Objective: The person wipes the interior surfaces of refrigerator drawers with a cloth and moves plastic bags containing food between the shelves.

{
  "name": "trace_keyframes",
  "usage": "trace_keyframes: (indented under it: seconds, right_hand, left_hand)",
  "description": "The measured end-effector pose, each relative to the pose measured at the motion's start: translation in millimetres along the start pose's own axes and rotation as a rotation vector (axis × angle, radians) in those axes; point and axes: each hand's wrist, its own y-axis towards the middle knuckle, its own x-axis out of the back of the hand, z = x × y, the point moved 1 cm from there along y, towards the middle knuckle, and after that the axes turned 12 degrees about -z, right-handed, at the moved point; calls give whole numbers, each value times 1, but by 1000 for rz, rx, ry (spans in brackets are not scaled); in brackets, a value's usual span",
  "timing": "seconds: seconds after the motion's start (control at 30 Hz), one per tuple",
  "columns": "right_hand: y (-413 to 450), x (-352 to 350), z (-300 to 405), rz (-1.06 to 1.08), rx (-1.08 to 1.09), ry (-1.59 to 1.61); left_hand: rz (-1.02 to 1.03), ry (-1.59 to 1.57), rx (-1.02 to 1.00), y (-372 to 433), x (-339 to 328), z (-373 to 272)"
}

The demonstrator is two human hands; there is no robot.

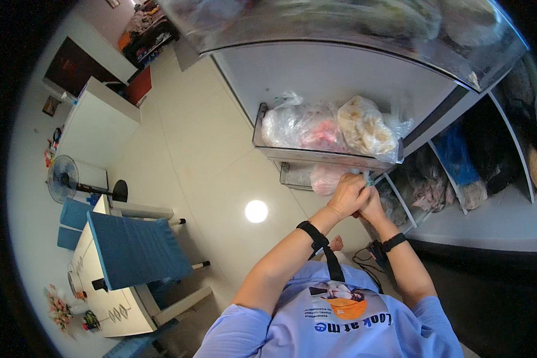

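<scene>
My left hand (349,193) and my right hand (371,205) are close together in front of the lower door bins of an open refrigerator. Both have their fingers closed on a plastic bag (368,180), whose thin greenish-white part shows above the fingers. Something reddish shows just below the hands; what it is cannot be told. Beside my left hand, a pinkish plastic bag (326,180) sits in the lower door bin (295,179). The upper door bin (326,156) above holds several knotted clear bags, one with pale yellowish pieces (368,125).
Frozen-looking bagged food fills the compartments at right, between white dividers (512,147). A large clear bin (349,44) overhangs at the top. At left are a blue-covered chair (138,250), a table (112,304) and a standing fan (63,179). A cable (362,264) hangs near my right forearm.
</scene>
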Motion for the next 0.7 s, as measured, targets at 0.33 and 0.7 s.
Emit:
trace_keyframes:
  seconds: [0.33,0.7]
  right_hand:
    - [16,5,-34,-408,-246,327]
    - [14,8,-21,-242,-484,456]
  left_hand:
    - [-216,334,105,-40,44,26]
    - [100,89,403,-32,42,107]
